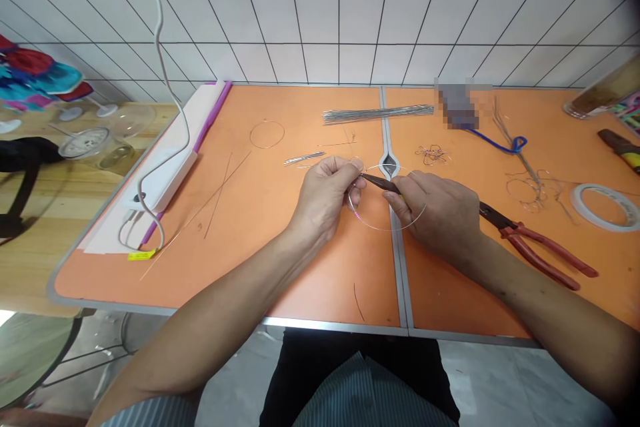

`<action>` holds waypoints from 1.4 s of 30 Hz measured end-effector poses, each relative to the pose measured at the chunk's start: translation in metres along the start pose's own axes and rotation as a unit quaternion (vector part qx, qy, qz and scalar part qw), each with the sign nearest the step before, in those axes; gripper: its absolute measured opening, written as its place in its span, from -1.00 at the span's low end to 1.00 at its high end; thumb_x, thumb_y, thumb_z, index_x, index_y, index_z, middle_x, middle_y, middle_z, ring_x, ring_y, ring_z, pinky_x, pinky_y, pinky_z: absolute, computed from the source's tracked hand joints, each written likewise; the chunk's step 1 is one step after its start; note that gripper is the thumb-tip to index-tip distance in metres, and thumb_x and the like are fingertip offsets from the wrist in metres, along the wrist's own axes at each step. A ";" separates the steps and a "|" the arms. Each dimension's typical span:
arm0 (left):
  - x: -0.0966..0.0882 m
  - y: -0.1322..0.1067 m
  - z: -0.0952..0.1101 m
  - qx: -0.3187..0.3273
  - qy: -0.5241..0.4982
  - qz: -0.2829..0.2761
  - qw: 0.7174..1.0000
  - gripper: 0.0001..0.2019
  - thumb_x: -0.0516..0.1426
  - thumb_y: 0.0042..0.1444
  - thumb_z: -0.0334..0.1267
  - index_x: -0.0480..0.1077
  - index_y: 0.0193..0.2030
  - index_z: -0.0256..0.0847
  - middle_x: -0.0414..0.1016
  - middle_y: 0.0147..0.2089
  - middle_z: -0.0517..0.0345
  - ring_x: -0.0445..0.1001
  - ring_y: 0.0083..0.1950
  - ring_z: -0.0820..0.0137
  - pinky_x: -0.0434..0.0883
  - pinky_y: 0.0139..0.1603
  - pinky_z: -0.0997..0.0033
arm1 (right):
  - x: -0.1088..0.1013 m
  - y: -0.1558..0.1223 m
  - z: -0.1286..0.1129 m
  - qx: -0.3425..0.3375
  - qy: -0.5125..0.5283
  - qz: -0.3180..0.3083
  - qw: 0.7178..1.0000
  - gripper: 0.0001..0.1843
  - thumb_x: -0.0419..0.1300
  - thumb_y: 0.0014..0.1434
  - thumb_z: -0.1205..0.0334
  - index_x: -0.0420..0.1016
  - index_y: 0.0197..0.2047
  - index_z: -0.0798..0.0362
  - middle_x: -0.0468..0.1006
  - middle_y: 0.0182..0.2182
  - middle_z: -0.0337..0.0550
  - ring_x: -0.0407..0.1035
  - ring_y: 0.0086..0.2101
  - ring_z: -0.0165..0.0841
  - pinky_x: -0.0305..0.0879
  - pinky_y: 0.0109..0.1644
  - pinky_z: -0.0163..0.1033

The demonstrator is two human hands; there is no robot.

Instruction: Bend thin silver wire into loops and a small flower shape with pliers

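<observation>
wire ring [395, 230] is being pinched over the table [330, 300] by the closed fingers of the left hand [323, 199], pliers [380, 182] are being clenched on it by the right hand [437, 213]; 1 other ring [267, 135] is lying aside.

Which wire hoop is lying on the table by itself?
The thin wire hoop on the orange tabletop; the other hoop is held in the left hand and gripped by pliers in the right hand.
</observation>
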State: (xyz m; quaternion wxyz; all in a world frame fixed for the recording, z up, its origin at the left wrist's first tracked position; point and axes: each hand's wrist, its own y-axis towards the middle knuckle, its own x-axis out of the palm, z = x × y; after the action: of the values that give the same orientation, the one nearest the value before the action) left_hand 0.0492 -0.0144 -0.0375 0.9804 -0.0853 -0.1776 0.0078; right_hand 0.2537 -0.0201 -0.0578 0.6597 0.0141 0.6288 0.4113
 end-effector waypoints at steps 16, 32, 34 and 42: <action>-0.008 0.009 0.007 -0.063 -0.097 -0.079 0.990 -0.73 0.41 0.14 -0.29 0.42 -0.43 -0.25 0.39 -0.42 0.25 0.35 -0.49 0.61 0.32 -0.51 0.60 | -0.005 -0.002 0.002 0.095 0.239 -0.121 0.959 -0.52 -0.07 0.61 -0.03 0.51 -0.23 -0.01 0.60 -0.35 -0.14 0.40 -0.40 -0.32 0.04 -0.35 -0.19; -0.007 0.007 0.007 -0.054 -0.087 -0.087 0.991 -0.68 0.46 0.12 -0.22 0.41 -0.40 -0.23 0.42 -0.43 0.28 0.36 -0.50 0.62 0.34 -0.48 0.60 | -0.005 -0.005 0.006 0.110 0.308 -0.138 0.935 -0.51 -0.05 0.63 -0.09 0.60 -0.07 0.00 0.62 -0.24 -0.12 0.48 -0.26 -0.28 0.17 -0.23 -0.17; -0.007 0.006 0.007 -0.055 -0.090 -0.089 0.990 -0.67 0.47 0.11 -0.21 0.41 -0.39 -0.23 0.42 -0.42 0.28 0.36 -0.49 0.62 0.36 -0.47 0.60 | -0.003 -0.005 0.007 0.105 0.320 -0.134 0.932 -0.53 -0.04 0.63 -0.07 0.61 -0.04 -0.01 0.62 -0.23 -0.12 0.50 -0.24 -0.27 0.19 -0.22 -0.17; -0.009 0.008 0.007 -0.041 -0.073 -0.082 0.993 -0.66 0.48 0.07 -0.15 0.40 -0.38 -0.20 0.41 -0.40 0.29 0.36 -0.51 0.62 0.30 -0.50 0.59 | 0.006 0.000 0.025 0.242 0.408 -0.129 0.871 -0.78 0.24 0.45 0.05 0.60 -0.18 -0.02 0.62 -0.34 -0.15 0.47 -0.31 -0.24 0.28 -0.23 -0.14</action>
State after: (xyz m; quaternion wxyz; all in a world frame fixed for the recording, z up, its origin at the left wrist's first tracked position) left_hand 0.0379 -0.0055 -0.0353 0.9576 -0.1099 -0.2557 -0.0740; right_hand 0.2740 -0.0045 -0.0579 0.3677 -0.0772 0.9180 0.1267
